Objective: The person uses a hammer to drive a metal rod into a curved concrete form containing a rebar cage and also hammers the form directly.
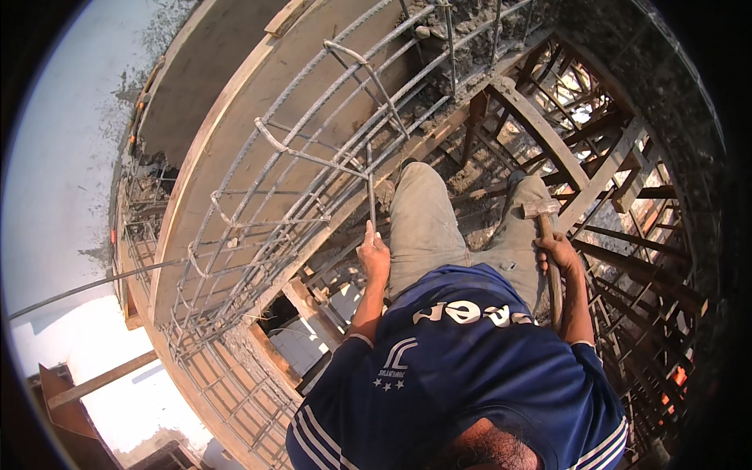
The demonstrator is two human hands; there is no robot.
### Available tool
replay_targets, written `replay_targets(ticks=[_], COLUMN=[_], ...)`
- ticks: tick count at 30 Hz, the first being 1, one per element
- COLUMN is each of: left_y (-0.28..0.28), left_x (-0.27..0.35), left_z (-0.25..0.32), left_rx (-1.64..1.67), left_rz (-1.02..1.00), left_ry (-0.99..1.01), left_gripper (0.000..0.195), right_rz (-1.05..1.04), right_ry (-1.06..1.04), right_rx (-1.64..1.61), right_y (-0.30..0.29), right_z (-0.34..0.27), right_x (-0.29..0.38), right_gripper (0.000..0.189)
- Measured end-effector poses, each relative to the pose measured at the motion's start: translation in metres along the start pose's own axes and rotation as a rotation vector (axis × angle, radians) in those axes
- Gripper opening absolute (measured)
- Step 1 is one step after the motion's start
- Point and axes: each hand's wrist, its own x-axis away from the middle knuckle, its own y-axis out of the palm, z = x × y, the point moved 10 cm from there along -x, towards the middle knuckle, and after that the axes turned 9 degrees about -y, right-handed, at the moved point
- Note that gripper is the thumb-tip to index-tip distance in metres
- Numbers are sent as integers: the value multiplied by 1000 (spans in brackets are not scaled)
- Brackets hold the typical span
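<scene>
My left hand (374, 254) is closed around the near end of a thin steel rod (371, 197), with a finger laid along it. The rod's far end reaches the lower bars of a rebar cage (288, 150); whether it touches them I cannot tell. My right hand (557, 252) grips the wooden handle of a hammer (541, 210) partway along its length. The hammer's block-shaped metal head is up over my right knee, and the handle runs back beside my hip.
A curved formwork panel (200, 158) stands behind the cage, whose stirrups jut out. A timber edge (317, 249) runs below it. Crossed timber props (605, 182) with deep gaps lie to my right. Broken concrete (435, 29) shows ahead. Rebar mesh (235, 393) lies at lower left.
</scene>
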Motion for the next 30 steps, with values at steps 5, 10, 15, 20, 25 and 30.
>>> replay_targets(ticks=[5,10,15,20,25,30], left_y=[17,43,47,43,38,44], left_x=[-48,-79,-75,-70,-49,-50], left_z=[49,80,92,86,88,126], left_rx=[-91,-73,-121,-95,-93,-85], left_rz=[-68,-134,-242,-256,-273,-210], left_ry=[189,190,225,389,341,269], left_gripper=[41,43,45,44,44,44], right_rz=[11,20,19,41,39,80], right_ry=[-2,-11,-33,-9,-20,2], right_rx=[4,51,59,90,112,112], right_y=[-1,-13,-24,-21,-26,-32], right_z=[-1,-7,-11,-13,-13,-17], right_x=[4,2,0,8,9,13], right_gripper=[19,18,18,17,17,18])
